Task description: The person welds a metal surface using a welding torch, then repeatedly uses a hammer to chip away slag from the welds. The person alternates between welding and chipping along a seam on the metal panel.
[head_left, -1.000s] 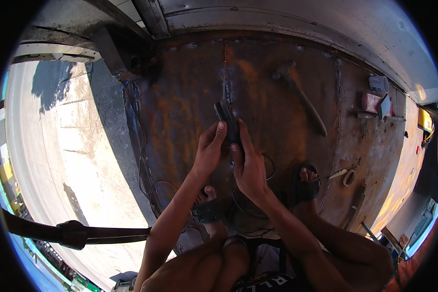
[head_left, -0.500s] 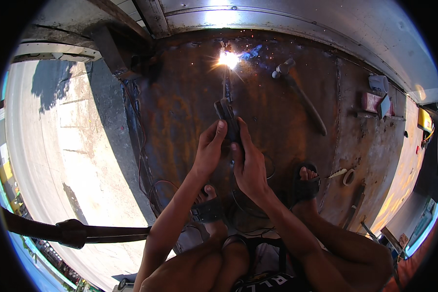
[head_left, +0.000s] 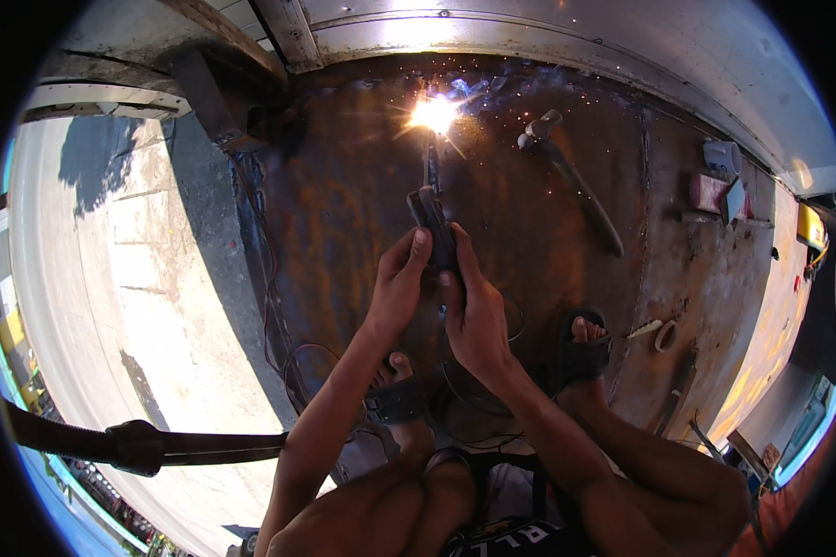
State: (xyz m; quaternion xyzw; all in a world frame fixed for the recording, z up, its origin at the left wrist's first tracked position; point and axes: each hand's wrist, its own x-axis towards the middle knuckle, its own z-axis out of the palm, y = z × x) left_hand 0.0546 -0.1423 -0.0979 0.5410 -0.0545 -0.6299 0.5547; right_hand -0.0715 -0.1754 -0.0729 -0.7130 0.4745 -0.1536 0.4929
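Both hands are closed around a dark welding electrode holder (head_left: 442,243) over a rusty steel plate (head_left: 362,186). My left hand (head_left: 401,283) grips its left side with the thumb on top. On the right side, lower down, is my right hand (head_left: 476,311), its thumb also along the handle. A thin welding rod (head_left: 426,167) juts forward from the holder's jaws. At its far end a bright arc (head_left: 436,114) glows at a seam in the plate, with sparks and bluish smoke around it. The glare hides the rod's tip.
A hammer (head_left: 581,195) lies right of the arc. Farther right are a grey cup-like piece (head_left: 722,159), a red box (head_left: 709,193) and a tape roll (head_left: 666,337). Cables (head_left: 269,278) run along the plate's left edge. A metal wall (head_left: 529,46) stands at the far side. My sandalled feet (head_left: 585,348) rest on the plate.
The arc looks larger and a touch nearer to me, with more sparks scattered to the right. Both hands keep almost the same place on the holder.
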